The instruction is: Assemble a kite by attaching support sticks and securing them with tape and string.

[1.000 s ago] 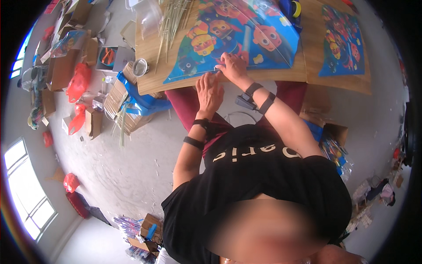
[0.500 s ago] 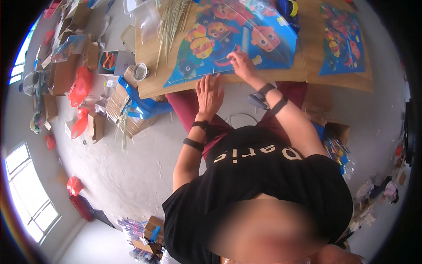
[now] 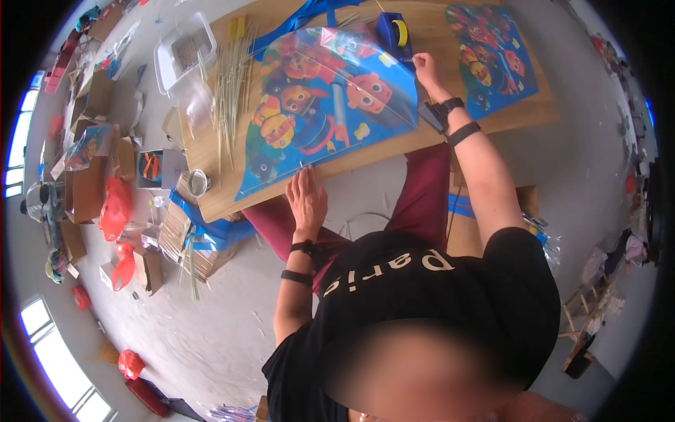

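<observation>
Blue cartoon kite (image 3: 323, 98) lay flat on wooden table (image 3: 211, 197). My left hand (image 3: 306, 199) pressed open-palmed on lower edge; right hand (image 3: 426, 69) pinched upper right edge beside tape dispenser (image 3: 394, 32).

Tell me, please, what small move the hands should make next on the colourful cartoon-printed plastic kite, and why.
Probably reach the right hand to the blue tape dispenser just beside it. That hand rests at the far right corner of the colourful cartoon-printed plastic kite, while the left hand lies flat at the near edge, so the sheet looks stretched and steady on the wooden table, seemingly ready for taping.
</observation>
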A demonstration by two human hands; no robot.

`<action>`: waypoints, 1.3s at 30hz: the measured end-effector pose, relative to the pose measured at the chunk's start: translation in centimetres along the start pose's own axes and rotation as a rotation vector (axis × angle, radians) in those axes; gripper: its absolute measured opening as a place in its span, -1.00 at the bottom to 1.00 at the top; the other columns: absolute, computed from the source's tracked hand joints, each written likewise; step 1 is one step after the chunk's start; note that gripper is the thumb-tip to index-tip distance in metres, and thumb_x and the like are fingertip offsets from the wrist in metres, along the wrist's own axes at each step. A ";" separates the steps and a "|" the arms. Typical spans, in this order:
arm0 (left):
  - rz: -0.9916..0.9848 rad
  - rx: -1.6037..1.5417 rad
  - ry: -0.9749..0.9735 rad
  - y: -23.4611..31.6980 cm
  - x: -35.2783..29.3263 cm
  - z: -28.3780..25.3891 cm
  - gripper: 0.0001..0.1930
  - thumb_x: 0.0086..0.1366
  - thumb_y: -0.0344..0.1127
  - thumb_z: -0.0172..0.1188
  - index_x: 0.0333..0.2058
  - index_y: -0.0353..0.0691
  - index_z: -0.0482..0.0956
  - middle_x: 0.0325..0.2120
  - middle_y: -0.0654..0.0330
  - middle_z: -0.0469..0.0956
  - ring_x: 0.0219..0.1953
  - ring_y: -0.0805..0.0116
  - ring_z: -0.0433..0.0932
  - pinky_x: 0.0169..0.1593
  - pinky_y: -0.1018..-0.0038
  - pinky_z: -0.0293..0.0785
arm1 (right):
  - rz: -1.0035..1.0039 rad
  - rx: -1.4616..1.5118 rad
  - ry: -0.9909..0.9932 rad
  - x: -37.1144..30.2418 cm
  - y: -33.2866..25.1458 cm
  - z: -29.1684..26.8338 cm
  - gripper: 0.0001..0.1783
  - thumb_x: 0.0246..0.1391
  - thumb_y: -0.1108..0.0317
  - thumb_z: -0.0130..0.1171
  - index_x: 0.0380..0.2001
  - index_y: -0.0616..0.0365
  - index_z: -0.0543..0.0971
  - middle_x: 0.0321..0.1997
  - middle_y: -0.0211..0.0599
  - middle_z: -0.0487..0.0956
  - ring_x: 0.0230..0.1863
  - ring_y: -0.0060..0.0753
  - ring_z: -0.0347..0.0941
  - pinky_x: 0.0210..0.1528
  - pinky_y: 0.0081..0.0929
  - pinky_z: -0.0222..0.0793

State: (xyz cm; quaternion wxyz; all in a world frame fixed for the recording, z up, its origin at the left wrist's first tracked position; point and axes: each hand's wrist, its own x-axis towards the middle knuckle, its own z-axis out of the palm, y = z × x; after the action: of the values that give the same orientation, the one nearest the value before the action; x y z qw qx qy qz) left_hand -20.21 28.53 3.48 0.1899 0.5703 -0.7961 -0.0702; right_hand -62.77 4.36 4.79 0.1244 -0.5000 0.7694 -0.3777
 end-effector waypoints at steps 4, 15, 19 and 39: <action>0.011 -0.003 0.003 0.4 0.5 0.5 -0.24 0.13 -0.33 0.30 0.33 -0.30 0.27 0.24 0.04 0.32 0.33 0.05 0.25 0.37 0.08 0.10 | 0.102 0.210 -0.135 3.3 1.8 -0.5 -0.77 0.23 0.25 0.24 -0.20 0.21 0.61 -0.24 -0.22 0.68 -0.17 -0.26 0.58 -0.07 -0.28 0.48; -0.001 0.001 0.004 0.0 -0.3 0.2 -0.26 0.12 -0.36 0.25 0.32 -0.33 0.29 0.23 0.02 0.31 0.32 0.02 0.24 0.37 0.04 0.12 | 0.508 0.849 -0.507 2.7 -1.0 -3.4 -0.79 0.13 0.31 0.33 -0.22 0.15 0.59 -0.29 -0.39 0.55 -0.21 -0.51 0.44 0.00 -0.45 0.46; 0.029 -0.025 0.024 0.8 0.5 0.3 -0.25 0.11 -0.36 0.25 0.31 -0.35 0.29 0.24 0.02 0.30 0.32 0.02 0.23 0.36 0.04 0.12 | 0.573 0.817 -0.383 3.1 -0.3 -3.7 -0.80 0.11 0.35 0.29 -0.20 0.15 0.59 -0.22 -0.34 0.56 -0.14 -0.45 0.46 0.08 -0.43 0.42; 0.090 -0.075 0.123 2.4 2.7 1.6 -0.28 0.08 -0.41 0.20 0.29 -0.37 0.32 0.20 0.01 0.32 0.30 0.02 0.26 0.36 0.05 0.13 | -0.045 0.269 -0.263 2.0 16.8 -6.1 -0.74 0.21 0.25 0.13 -0.18 0.22 0.54 -0.14 -0.13 0.60 -0.11 -0.25 0.53 -0.07 -0.26 0.44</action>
State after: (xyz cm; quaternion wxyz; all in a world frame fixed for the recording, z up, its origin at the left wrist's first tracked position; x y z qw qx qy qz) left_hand -23.71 26.71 3.41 0.2627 0.5294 -0.8047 -0.0562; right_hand -78.60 9.01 -2.52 0.2813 -0.5408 0.6777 -0.4112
